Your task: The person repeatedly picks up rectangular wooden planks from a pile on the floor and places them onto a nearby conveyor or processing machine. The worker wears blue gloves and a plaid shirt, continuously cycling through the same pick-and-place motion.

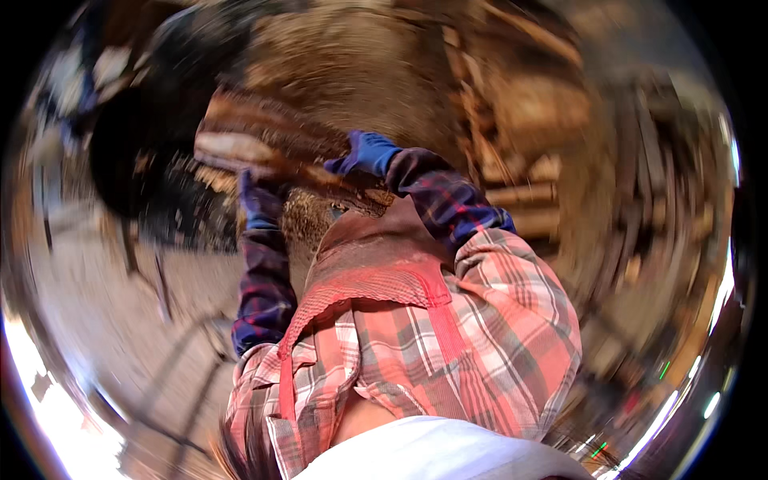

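A thick, rough piece of wood [264,132], brown with a pale patch on its side, is held up in front of my body. My left hand [258,198], in a blue glove, grips its near edge. On the right end lies my right hand [370,154], also gloved in blue, with its fingers closed over the wood. Some fingers of both hands are hidden or smeared by motion. A red apron [376,276] hangs just below the wood.
A dark round-edged container [180,200] with loose bits in it stands to the left. Split wood pieces [520,196] are stacked at the right, with more long timber [648,160] farther right. A thin metal frame [192,384] is at the lower left. Surroundings are blurred.
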A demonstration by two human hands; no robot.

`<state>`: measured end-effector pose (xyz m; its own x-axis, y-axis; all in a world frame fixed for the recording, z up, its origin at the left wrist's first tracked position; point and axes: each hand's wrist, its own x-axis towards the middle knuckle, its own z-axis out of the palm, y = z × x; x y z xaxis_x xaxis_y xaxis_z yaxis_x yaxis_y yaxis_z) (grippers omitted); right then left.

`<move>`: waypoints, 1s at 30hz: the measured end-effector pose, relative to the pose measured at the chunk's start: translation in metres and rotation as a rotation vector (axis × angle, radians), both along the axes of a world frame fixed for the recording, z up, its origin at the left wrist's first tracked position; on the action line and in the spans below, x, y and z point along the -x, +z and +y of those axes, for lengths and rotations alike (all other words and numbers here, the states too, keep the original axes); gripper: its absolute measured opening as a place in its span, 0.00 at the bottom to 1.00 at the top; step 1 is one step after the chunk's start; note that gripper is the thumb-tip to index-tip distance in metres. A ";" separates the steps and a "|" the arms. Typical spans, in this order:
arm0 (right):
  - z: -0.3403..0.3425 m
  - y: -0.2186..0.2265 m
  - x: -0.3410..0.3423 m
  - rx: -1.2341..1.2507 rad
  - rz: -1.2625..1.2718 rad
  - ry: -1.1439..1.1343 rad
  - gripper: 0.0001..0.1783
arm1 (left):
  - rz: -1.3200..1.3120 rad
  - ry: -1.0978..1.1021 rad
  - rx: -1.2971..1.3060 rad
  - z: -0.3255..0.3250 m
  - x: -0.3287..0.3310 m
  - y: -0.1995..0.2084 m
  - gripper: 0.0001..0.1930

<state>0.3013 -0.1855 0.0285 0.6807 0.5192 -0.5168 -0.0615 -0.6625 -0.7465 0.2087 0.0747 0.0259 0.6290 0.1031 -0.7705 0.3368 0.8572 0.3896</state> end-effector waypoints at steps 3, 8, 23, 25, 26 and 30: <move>-0.062 -0.017 0.095 0.110 -0.055 -0.026 0.46 | -0.083 -0.102 0.248 -0.018 0.045 -0.081 0.18; -0.168 -0.040 0.227 -0.050 -0.064 -0.659 0.38 | -0.278 -0.305 0.133 -0.188 0.016 -0.093 0.09; -0.360 -0.132 0.292 -0.337 -0.181 -1.455 0.26 | -0.317 -0.793 -0.837 -0.216 0.060 -0.049 0.21; -0.355 -0.188 0.271 -0.260 0.205 -1.335 0.25 | -0.304 -0.704 -0.980 -0.208 0.048 -0.056 0.19; -0.360 -0.202 0.262 -0.194 0.386 -1.267 0.25 | -0.342 -0.584 -1.009 -0.202 0.041 -0.061 0.19; -0.310 -0.221 0.136 -0.250 0.347 -1.047 0.26 | -0.392 -0.321 -1.212 -0.165 0.034 -0.101 0.19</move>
